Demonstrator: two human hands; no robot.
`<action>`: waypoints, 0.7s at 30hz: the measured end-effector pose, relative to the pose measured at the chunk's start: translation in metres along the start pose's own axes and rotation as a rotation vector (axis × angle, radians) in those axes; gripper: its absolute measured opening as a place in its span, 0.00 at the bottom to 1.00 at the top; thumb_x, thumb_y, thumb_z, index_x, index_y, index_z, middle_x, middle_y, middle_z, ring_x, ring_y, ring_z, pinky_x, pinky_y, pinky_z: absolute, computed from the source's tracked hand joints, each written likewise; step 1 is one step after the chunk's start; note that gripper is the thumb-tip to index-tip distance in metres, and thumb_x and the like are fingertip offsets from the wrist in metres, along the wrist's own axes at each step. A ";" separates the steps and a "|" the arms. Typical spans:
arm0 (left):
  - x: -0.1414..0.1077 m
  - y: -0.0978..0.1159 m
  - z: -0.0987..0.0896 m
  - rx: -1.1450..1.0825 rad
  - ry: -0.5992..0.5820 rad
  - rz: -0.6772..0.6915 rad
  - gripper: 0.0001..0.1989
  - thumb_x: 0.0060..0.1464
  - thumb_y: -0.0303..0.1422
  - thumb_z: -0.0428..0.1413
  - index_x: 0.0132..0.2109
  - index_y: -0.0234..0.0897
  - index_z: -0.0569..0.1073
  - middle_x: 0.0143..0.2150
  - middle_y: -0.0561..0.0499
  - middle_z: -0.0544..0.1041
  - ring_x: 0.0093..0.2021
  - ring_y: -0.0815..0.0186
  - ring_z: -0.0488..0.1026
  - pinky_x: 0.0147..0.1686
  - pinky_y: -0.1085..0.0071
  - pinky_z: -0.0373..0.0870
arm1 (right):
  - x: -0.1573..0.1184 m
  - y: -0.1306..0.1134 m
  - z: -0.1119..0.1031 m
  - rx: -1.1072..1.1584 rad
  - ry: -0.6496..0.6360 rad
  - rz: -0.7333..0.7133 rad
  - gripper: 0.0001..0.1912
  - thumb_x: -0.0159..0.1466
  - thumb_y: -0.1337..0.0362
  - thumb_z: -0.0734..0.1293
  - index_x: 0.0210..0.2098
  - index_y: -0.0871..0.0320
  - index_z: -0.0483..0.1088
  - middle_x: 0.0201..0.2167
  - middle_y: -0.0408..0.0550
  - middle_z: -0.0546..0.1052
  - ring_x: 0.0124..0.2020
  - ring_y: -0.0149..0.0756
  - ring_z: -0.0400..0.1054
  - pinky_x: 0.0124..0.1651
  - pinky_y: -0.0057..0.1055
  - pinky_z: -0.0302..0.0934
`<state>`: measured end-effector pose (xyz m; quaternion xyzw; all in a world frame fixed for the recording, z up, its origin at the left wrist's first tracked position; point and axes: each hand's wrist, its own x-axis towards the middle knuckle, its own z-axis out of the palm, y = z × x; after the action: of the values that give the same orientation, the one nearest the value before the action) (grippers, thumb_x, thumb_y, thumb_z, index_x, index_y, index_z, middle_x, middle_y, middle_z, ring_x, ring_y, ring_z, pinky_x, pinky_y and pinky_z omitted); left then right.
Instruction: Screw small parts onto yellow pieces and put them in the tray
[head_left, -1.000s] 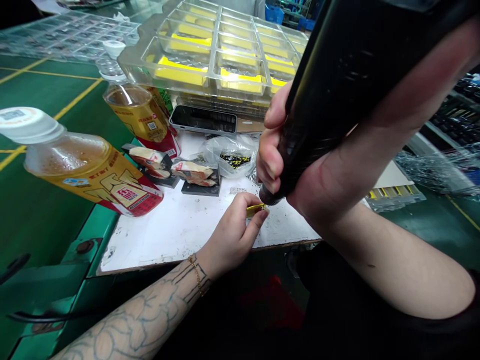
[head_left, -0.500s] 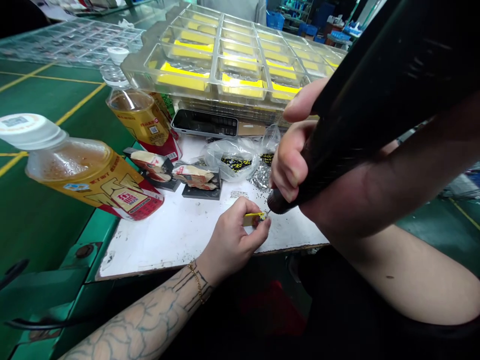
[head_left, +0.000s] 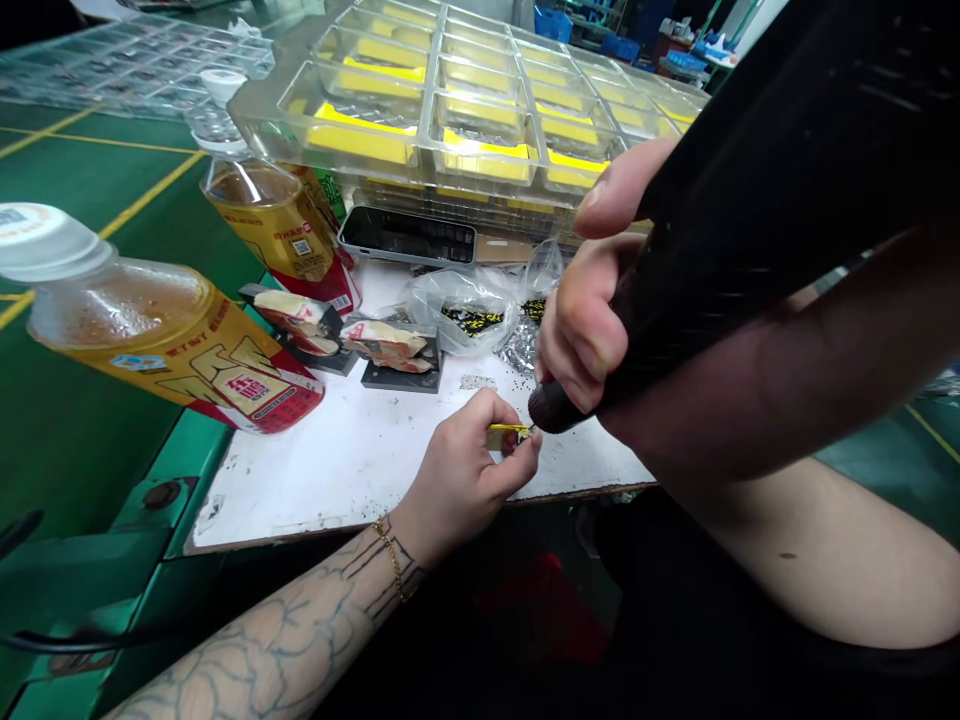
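Yellow and slim, the part (head_left: pixel 500 436) is pinched in the left hand (head_left: pixel 459 460) over the table (head_left: pixel 300 485), its end at the tip of the right hand's (head_left: pixel 675 415) gripped black tool (head_left: pixel 757 190), seemingly unfinished, while similar pieces (head_left: pixel 360 136) fill many tray (head_left: pixel 430 100) compartments.

Yellow lines (head_left: pixel 154 195) crossed the green floor (head_left: pixel 67 175) of a workshop, where a white tabletop (head_left: pixel 300 480) with a worn, chipped edge adjoined a green metal frame (head_left: pixel 142 540). Blue bins (head_left: pixel 552 22) and shelving (head_left: pixel 600 8) stood in the dim background, near a distant table (head_left: pixel 716 60), while light brightened the white work surface.
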<state>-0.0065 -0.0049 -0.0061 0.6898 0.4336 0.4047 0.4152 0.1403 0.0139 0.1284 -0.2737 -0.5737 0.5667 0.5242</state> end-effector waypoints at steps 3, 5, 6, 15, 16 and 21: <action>-0.001 -0.001 0.000 0.005 -0.007 -0.004 0.08 0.61 0.37 0.58 0.42 0.38 0.71 0.31 0.55 0.74 0.30 0.68 0.69 0.31 0.72 0.66 | 0.001 -0.002 0.000 0.007 -0.022 0.024 0.23 0.55 0.40 0.63 0.39 0.51 0.66 0.19 0.42 0.65 0.20 0.39 0.59 0.23 0.37 0.60; -0.001 -0.001 -0.001 0.014 -0.011 -0.001 0.08 0.60 0.37 0.58 0.40 0.38 0.70 0.29 0.55 0.73 0.29 0.68 0.68 0.31 0.72 0.65 | 0.001 -0.003 0.000 0.012 -0.021 0.055 0.22 0.54 0.41 0.63 0.39 0.50 0.66 0.18 0.41 0.65 0.20 0.38 0.59 0.23 0.36 0.60; -0.001 -0.002 -0.001 0.020 -0.011 0.001 0.08 0.60 0.37 0.58 0.38 0.38 0.70 0.29 0.55 0.73 0.29 0.68 0.68 0.31 0.72 0.65 | 0.001 -0.004 0.001 0.009 -0.008 0.067 0.22 0.54 0.41 0.64 0.38 0.50 0.66 0.18 0.41 0.66 0.20 0.38 0.60 0.23 0.36 0.60; -0.001 -0.002 -0.001 0.030 -0.009 0.021 0.09 0.60 0.38 0.58 0.37 0.38 0.68 0.30 0.55 0.73 0.30 0.68 0.70 0.31 0.71 0.67 | 0.002 -0.002 0.006 -0.080 0.061 0.064 0.24 0.53 0.43 0.66 0.40 0.51 0.66 0.19 0.41 0.67 0.18 0.39 0.61 0.18 0.37 0.60; -0.001 -0.003 -0.001 0.028 -0.011 0.018 0.09 0.60 0.38 0.58 0.37 0.38 0.68 0.30 0.55 0.73 0.30 0.68 0.69 0.31 0.72 0.66 | 0.001 -0.001 0.006 -0.070 0.054 0.038 0.23 0.55 0.42 0.65 0.41 0.52 0.66 0.20 0.42 0.67 0.18 0.39 0.61 0.18 0.36 0.60; -0.002 -0.003 -0.001 0.015 -0.043 -0.004 0.09 0.60 0.38 0.58 0.37 0.38 0.69 0.31 0.54 0.73 0.30 0.68 0.69 0.32 0.72 0.66 | -0.002 0.004 0.002 0.067 -0.032 0.118 0.17 0.64 0.46 0.59 0.41 0.51 0.68 0.21 0.41 0.69 0.20 0.35 0.63 0.22 0.31 0.65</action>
<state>-0.0091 -0.0051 -0.0090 0.7007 0.4291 0.3856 0.4199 0.1382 0.0122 0.1247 -0.2805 -0.5455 0.6199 0.4894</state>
